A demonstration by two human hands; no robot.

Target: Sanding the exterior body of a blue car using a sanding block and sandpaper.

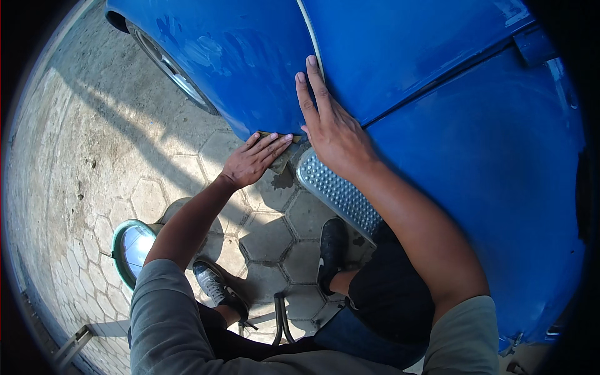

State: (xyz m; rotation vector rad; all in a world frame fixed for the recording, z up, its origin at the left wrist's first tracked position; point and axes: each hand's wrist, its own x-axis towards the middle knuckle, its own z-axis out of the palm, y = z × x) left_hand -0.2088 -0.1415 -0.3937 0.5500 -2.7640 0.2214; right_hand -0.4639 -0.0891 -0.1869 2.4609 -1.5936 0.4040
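Pressing sheet (279,165) on blue bodywork (250,69), left fingers (267,146) flat, pale-logoed black shoe (334,245).

Close fisheye view from head height, downward

The car's body (469,156) lay ahead and rightward, its wheel (172,72) ahead on the left. The left hand (256,159) lay over a sheet (280,164) at the body's lower edge; the right hand (337,137) rested beside the trim strip (309,25), beyond the step (334,187). A basin (117,250) stood on the paving (267,236), left of both shoes (333,247).
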